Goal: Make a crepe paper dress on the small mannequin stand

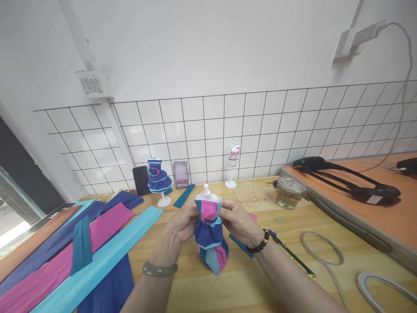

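Between my two hands is a small white mannequin [206, 191] in a doll dress [208, 230] with a pink and teal top, a dark blue ruffle and a striped pink, blue and teal skirt. My left hand [186, 221] grips the dress at its left side near the bodice, fingertips partly hidden behind it. On the opposite side my right hand [237, 219] pinches the bodice edge just under the shoulder. The mannequin stands roughly upright, and its base is hidden by the skirt.
Cloth strips [107, 256] cover the table's left. Behind stand a blue-dressed mannequin [158, 176], a black phone [141, 180], a framed card [181, 174] and another mannequin [233, 163]. Rightward lie a clear jar [289, 192], a green-black pen-like tool [291, 254], a looped cable [322, 248] and a black headset [348, 180].
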`<act>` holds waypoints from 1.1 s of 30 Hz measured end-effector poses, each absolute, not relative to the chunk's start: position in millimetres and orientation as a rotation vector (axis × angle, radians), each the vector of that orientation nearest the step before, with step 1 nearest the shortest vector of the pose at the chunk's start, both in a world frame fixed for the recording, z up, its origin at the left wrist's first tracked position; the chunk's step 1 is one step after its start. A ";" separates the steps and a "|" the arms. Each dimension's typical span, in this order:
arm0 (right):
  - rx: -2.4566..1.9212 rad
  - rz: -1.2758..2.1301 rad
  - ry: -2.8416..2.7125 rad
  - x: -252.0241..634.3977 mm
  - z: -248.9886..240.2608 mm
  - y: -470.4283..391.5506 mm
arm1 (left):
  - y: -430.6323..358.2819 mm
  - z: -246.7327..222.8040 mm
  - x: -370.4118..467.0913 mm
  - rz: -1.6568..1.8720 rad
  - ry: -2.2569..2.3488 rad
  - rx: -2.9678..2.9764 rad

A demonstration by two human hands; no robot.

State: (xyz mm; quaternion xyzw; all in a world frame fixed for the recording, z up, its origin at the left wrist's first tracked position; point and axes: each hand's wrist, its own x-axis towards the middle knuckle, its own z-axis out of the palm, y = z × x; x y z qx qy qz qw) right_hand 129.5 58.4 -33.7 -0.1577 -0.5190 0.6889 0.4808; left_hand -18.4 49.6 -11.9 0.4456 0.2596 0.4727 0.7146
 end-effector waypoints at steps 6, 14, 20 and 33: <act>-0.397 1.663 -1.242 128.4 -30.8 57.5 | 47.6 -10.8 -17.4 1.013 0.577 0.962; -0.460 1.541 -1.178 129.3 -31.0 59.2 | 53.9 -14.2 -21.2 1.218 0.805 1.090; -0.639 1.188 -1.104 125.7 -31.2 59.8 | 50.4 -4.6 -28.5 1.298 0.844 1.314; -0.651 0.987 -1.175 109.3 -29.9 41.7 | 43.5 -0.5 -26.0 1.397 1.189 1.762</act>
